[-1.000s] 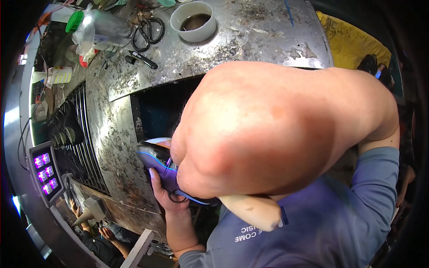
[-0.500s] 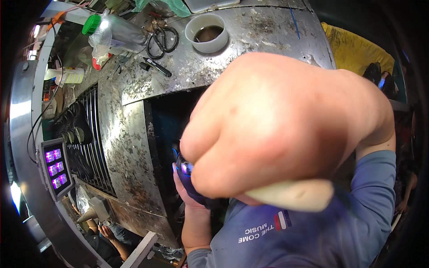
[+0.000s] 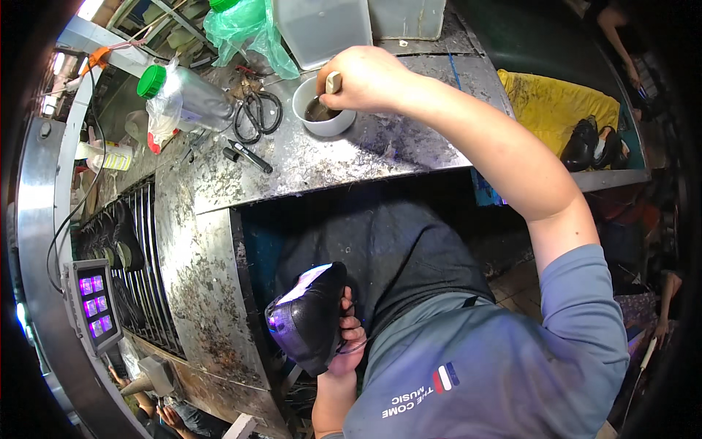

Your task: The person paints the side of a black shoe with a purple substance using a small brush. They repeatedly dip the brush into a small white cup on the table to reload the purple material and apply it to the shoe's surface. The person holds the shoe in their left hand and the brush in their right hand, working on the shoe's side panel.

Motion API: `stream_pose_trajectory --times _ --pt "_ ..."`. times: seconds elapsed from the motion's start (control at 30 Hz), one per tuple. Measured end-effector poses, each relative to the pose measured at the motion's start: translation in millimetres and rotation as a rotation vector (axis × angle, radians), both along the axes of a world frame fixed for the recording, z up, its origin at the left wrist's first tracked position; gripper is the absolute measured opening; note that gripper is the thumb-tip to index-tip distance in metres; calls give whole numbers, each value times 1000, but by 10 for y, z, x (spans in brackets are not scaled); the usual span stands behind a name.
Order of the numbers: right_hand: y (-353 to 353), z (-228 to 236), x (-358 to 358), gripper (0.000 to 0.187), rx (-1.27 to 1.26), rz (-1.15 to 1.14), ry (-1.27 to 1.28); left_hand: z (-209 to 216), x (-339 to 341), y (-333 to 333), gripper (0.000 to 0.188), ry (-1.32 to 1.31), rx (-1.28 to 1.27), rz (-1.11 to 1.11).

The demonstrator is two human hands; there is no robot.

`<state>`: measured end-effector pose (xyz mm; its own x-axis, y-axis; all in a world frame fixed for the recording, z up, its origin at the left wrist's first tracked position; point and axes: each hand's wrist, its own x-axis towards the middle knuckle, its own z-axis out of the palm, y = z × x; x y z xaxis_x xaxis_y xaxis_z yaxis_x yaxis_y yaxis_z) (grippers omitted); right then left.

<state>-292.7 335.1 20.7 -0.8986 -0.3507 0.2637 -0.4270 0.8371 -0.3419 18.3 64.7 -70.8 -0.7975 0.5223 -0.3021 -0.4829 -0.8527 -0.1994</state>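
My left hand (image 3: 351, 338) grips a black shoe (image 3: 311, 322) low over my lap, fingers curled along its side. Purple light shines on its toe, and a bright pale strip shows along its upper edge. At the bench, my right hand (image 3: 364, 79) is closed around a brush with a pale wooden handle (image 3: 333, 82). The hand is over the rim of a white bowl (image 3: 325, 127) of dark liquid. The brush's working end points down into the bowl and is mostly hidden.
On the stained metal bench (image 3: 380, 154) lie black-handled scissors (image 3: 257, 117), a black marker (image 3: 252, 156) and a green-capped bottle (image 3: 194, 99). Plastic containers (image 3: 322, 33) stand behind the bowl. A purple lamp (image 3: 93, 304) is at left, beside shoes on a rack. More black shoes (image 3: 583, 143) rest by yellow cloth.
My right hand has gone from close before the camera, over the shoe, to the bowl, carrying the brush. The shoe, mostly hidden before, is now in plain view in my left hand.
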Motion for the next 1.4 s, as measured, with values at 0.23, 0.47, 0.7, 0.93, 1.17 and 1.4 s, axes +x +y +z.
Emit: stream_pose_trajectory --times 0.23,0.47,0.7,0.93,1.17,1.4 --pt "-97 224 38 19 -117 56 190 101 -34 49 54 -33 42 76" --pt "75 -30 175 19 -124 64 136 167 -84 68 46 -64 0 85" --pt "-175 542 771 22 -672 524 -70 96 -56 76 46 -34 11 70" --pt "-557 628 1247 8 -840 914 91 -116 230 -108 42 -100 -306 128" --pt "-611 716 1251 9 -700 971 58 -618 660 -494 40 -306 -483 87" --pt "-610 745 1252 10 -697 1019 -31 -347 408 -140 38 -199 -210 82"
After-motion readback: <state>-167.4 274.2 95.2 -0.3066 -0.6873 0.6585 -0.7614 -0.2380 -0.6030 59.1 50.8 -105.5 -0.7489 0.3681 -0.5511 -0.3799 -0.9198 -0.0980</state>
